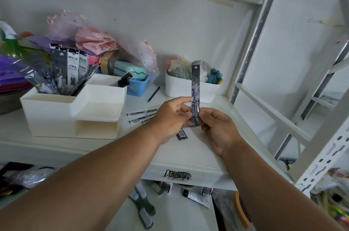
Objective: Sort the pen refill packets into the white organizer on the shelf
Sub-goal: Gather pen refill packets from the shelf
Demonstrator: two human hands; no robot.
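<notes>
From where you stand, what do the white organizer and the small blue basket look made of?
White organizer: probably moulded plastic, with smooth matte walls and rounded edges. Blue basket: likely plastic too, with a regular moulded grid of holes in its side.

Two bare forearms show, both uncovered from the bottom edge of the view up to the wrists, with no sleeve, cuff or glove on either. The left hand [172, 117] and the right hand [220, 130] are bare as well, carrying no ring, watch, bracelet or strap on the parts that show. The fingernails that can be seen are short and unpainted. Nothing else of the person appears.
</notes>
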